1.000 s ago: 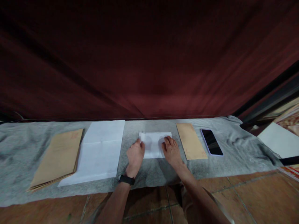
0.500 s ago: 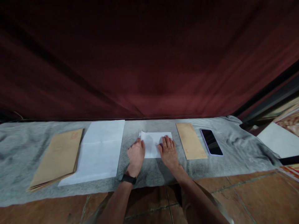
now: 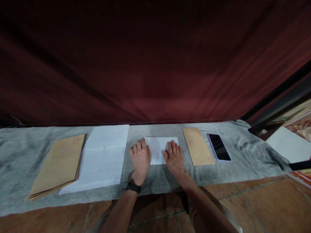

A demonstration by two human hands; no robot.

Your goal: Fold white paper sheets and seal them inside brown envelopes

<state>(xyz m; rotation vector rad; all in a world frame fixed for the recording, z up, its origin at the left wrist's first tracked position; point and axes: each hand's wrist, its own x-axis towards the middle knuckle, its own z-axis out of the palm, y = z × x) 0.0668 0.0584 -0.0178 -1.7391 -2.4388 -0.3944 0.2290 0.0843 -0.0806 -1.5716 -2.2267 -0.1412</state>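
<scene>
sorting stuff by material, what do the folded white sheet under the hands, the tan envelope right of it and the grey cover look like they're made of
Folded white sheet: thin matte paper, lying flat with crisp edges.
Tan envelope: looks like kraft paper, dull brown, flat.
Grey cover: probably felt-like fabric, mottled, wrinkled at the right end.

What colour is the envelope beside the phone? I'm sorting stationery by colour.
Tan-brown, plain kraft; the envelope lies flat left of the phone, clearest in the head view.
</scene>
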